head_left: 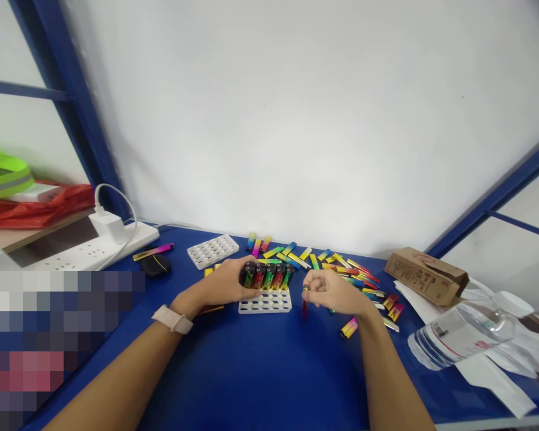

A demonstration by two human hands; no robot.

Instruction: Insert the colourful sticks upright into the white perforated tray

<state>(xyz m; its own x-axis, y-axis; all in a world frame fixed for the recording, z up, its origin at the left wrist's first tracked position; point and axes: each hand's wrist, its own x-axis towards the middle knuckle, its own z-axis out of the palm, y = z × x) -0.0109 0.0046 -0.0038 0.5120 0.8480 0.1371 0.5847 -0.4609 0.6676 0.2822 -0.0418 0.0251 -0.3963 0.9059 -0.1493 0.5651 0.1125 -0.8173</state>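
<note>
Pinching a dark red lighter (pixel 304 307) upright in the right hand (pixel 317 290), just right of lower centre; curling the left hand (pixel 233 278) round upright lighters (pixel 270 277) in a white tray (pixel 265 305) at lower centre, cannot tell whether gripping

I've got L arm (pixel 130 359) and R arm (pixel 388 362) both stretched fwd, angled in twd each other. My L hand (pixel 228 279) is cupped, thumb (pixel 252 293) on nr side, fingers (pixel 238 262) on far side. R hand (pixel 328 291): fingers curled, thumb pressed in, pinching. Hands nr each other, not touching.
</note>
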